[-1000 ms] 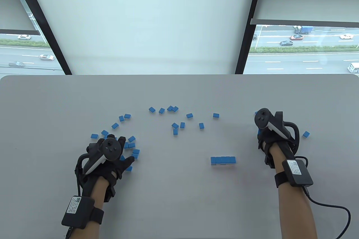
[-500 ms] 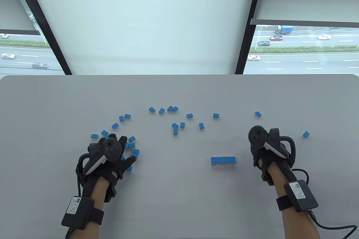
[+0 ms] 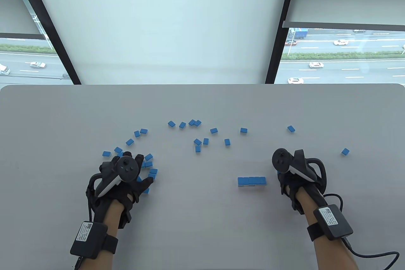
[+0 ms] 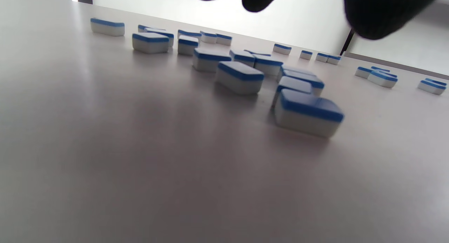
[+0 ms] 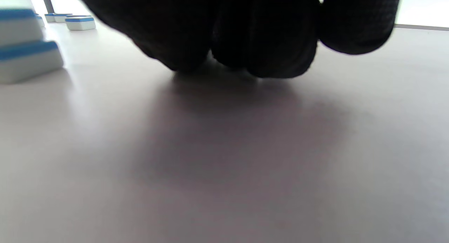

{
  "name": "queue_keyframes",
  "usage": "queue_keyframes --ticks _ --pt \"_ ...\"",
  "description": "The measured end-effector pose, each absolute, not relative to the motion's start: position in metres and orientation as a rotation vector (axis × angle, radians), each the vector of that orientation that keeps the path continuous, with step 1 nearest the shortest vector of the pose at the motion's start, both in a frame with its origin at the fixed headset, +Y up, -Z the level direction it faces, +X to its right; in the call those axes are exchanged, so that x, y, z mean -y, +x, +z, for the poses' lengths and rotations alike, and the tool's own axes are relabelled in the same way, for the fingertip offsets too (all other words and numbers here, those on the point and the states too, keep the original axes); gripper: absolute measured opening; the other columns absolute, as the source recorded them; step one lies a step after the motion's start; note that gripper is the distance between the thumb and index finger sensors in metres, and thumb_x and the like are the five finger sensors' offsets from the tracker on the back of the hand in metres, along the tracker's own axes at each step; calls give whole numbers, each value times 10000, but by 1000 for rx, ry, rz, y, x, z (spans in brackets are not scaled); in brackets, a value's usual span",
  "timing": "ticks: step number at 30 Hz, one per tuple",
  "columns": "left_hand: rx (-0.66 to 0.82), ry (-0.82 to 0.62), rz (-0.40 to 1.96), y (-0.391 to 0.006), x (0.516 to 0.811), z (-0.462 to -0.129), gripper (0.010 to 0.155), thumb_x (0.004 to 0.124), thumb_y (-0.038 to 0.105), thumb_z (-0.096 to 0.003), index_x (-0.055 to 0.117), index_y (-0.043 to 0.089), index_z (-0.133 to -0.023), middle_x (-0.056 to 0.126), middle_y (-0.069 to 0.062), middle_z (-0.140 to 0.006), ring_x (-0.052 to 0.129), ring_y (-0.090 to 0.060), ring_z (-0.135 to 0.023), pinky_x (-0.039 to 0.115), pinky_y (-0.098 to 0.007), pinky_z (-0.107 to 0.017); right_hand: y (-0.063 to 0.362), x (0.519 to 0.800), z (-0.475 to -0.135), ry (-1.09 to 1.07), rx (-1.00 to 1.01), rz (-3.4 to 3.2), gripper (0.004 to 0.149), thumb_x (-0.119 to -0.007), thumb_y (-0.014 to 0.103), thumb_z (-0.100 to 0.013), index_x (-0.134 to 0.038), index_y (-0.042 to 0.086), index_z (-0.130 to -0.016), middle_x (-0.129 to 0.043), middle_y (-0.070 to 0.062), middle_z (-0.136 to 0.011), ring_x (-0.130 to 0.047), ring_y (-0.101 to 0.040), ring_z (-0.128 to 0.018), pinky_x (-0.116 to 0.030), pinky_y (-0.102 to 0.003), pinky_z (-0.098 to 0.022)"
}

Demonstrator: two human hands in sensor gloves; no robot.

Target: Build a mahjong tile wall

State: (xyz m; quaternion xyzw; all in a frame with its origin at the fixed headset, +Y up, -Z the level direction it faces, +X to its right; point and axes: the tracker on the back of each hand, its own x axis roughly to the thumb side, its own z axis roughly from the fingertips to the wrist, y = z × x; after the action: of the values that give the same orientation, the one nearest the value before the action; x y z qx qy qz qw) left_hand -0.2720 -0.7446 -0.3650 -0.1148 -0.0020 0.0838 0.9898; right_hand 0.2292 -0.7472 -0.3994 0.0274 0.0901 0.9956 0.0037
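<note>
- My right hand [image 3: 292, 176] hovers just right of the started row of tiles [image 3: 252, 181]; its fingers curl low, and I can't tell whether they carry a tile.
- My left hand [image 3: 125, 176] rests spread and empty over the loose tiles [image 3: 148, 165], ready to gather them.

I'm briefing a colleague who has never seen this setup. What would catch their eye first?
Bright blue mahjong tiles lie scattered across the grey table, thickest around the left hand. A short neat row of tiles lies near the right hand, whose fingers are curled down at the tabletop. Each black glove carries a controller-like tracker.
</note>
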Motion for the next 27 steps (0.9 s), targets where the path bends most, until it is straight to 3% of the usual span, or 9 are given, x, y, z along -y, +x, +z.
queue_keyframes --ticks 8,13,19,27 --pt "1 -228 174 -273 745 -365 864 666 718 -391 376 360 -1122 287 -34 -1208 281 -447 -1090 249 -749 -691 263 658 -406 -26 97 3019 587 -876 343 -391 -676 217 -928 -789 -49 -845 -926 -271 -562 -784 -496 -495" --pt "-4 -226 174 -274 744 -366 864 666 718 -392 376 360 -1123 285 -34 -1209 280 -448 -1090 249 -750 -690 302 629 -416 -193 213 2974 579 -881 364 -390 -696 225 -920 -781 -53 -875 -924 -284 -581 -779 -502 -504" --pt "-3 -223 165 -274 743 -365 865 666 719 -391 375 361 -1123 286 -35 -1208 280 -448 -1090 249 -751 -689 353 640 -423 -432 295 2956 581 -883 376 -387 -702 225 -918 -772 -58 -896 -929 -292 -591 -781 -506 -502" --pt "-17 -229 162 -277 746 -366 864 666 718 -392 375 361 -1122 286 -34 -1208 281 -448 -1090 248 -751 -688 401 704 -436 -710 128 3011 601 -890 377 -380 -704 204 -924 -790 -73 -885 -967 -298 -582 -814 -493 -468"
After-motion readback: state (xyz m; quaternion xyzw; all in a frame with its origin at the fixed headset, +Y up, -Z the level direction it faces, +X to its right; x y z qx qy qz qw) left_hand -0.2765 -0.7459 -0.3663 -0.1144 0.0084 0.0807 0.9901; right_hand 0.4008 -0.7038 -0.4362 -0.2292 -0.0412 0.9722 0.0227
